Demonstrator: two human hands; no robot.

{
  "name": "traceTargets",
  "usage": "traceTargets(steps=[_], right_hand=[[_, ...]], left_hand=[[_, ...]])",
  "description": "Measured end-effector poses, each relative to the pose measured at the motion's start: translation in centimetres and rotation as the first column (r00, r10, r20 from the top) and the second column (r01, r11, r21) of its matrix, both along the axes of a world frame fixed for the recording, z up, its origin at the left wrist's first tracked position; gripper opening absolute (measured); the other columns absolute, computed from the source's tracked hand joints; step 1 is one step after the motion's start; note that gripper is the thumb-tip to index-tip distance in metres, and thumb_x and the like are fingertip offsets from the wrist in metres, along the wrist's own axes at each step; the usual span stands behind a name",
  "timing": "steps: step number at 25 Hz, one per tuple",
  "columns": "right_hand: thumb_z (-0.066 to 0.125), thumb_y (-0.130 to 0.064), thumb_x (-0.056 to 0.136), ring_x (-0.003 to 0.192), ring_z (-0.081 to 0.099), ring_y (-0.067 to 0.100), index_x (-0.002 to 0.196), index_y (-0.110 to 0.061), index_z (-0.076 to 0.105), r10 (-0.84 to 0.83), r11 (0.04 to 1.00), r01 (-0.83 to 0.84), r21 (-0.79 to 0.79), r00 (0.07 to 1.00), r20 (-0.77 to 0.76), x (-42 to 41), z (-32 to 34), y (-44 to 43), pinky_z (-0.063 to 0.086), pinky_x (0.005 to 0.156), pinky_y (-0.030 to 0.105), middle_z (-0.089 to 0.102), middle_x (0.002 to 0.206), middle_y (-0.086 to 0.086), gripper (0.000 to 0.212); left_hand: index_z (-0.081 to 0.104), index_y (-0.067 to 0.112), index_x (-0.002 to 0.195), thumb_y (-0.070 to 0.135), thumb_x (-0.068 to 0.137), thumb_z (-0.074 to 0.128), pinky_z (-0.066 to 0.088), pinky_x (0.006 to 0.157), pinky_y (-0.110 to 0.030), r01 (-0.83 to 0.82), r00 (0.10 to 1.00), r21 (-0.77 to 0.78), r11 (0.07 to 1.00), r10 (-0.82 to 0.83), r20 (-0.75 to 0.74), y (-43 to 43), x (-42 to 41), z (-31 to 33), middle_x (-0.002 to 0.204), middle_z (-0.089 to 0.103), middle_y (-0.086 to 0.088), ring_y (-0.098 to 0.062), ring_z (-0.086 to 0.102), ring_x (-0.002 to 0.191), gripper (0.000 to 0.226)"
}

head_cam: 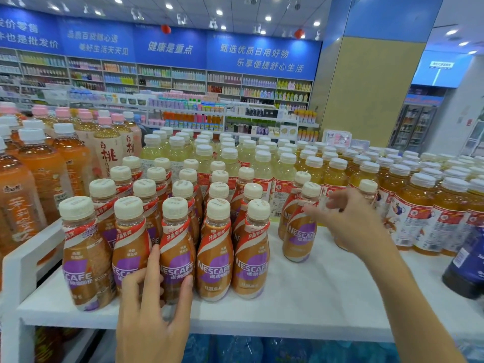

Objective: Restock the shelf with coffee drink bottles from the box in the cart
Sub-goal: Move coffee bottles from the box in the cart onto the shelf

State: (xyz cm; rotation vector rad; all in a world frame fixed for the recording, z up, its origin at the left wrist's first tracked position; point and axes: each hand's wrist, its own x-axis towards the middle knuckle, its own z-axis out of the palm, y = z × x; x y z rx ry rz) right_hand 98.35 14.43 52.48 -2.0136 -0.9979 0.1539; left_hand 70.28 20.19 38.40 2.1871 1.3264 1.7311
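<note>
Several brown-and-purple coffee bottles with cream caps stand in rows on the white shelf (314, 297). My left hand (149, 318) grips the front-row coffee bottle (176, 247), with the thumb on its right side and the index finger up its left side. My right hand (348, 218) reaches out with its fingers spread and blurred, fingertips at the neck of a separate coffee bottle (298, 239) that stands with two others to the right of the rows. The box and the cart are out of view.
Orange tea bottles (39, 174) crowd the left, pale yellow drinks (230, 158) stand behind the coffee, and amber tea bottles (419, 205) fill the right. A dark bottle (468, 260) sits at the right edge. Blue packs (235, 349) lie under the shelf.
</note>
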Motion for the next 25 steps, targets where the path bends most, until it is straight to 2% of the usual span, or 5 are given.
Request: traceTargets(steps=[5,9,14,18,25], right_hand=[[0.085,-0.032,0.080,0.104,0.061,0.015,0.136,-0.022,0.049,0.139,0.984,-0.155,-0.093,0.978,-0.154,0.6,-4.4,2.3,0.051,0.084,0.029,0.063,0.124,-0.006,0.068],[0.083,-0.033,0.082,0.104,0.062,0.013,0.138,-0.024,0.050,0.168,0.984,-0.175,-0.036,0.974,-0.150,0.5,-5.6,2.1,0.052,0.080,0.025,0.063,0.124,-0.010,0.066],[0.088,-0.038,0.073,0.102,0.066,0.009,0.131,-0.030,0.058,0.234,0.963,-0.254,-0.087,0.954,-0.187,0.5,-5.4,0.4,0.059,0.088,0.034,0.068,0.121,-0.011,0.066],[0.087,-0.038,0.075,0.106,0.064,0.009,0.139,-0.031,0.052,0.253,0.957,-0.274,-0.101,0.951,-0.177,-1.4,-5.5,-0.7,0.055,0.083,0.024,0.065,0.125,-0.013,0.073],[0.088,-0.021,0.075,0.109,0.062,0.010,0.139,-0.029,0.052,0.261,0.955,-0.276,-0.104,0.956,-0.137,-3.0,-5.4,-0.4,0.054,0.093,0.031,0.064,0.128,-0.011,0.073]], left_hand=[[0.048,0.004,0.146,0.046,0.085,0.055,0.054,0.069,-0.035,0.011,1.000,-0.016,1.000,-0.010,0.028,-0.4,-0.1,0.2,0.104,0.047,-0.008,-0.025,0.055,0.083,0.075],[0.049,0.003,0.145,0.044,0.085,0.056,0.054,0.070,-0.035,0.011,0.999,-0.015,1.000,-0.011,0.033,-0.6,-0.1,0.5,0.103,0.046,-0.007,-0.025,0.055,0.079,0.072],[0.048,0.002,0.145,0.036,0.086,0.064,0.052,0.072,-0.034,0.003,0.999,0.003,1.000,-0.004,0.045,-0.7,0.0,0.4,0.105,0.043,-0.004,-0.024,0.053,0.079,0.070],[0.047,0.004,0.146,0.028,0.081,0.069,0.050,0.071,-0.032,-0.003,0.998,-0.001,1.000,0.003,0.069,-0.8,0.1,0.1,0.104,0.041,-0.001,-0.020,0.050,0.078,0.073],[0.046,0.004,0.147,0.027,0.083,0.071,0.049,0.070,-0.033,-0.005,0.998,-0.002,1.000,0.005,0.067,-0.7,0.2,0.1,0.104,0.042,-0.005,-0.023,0.052,0.079,0.073]])
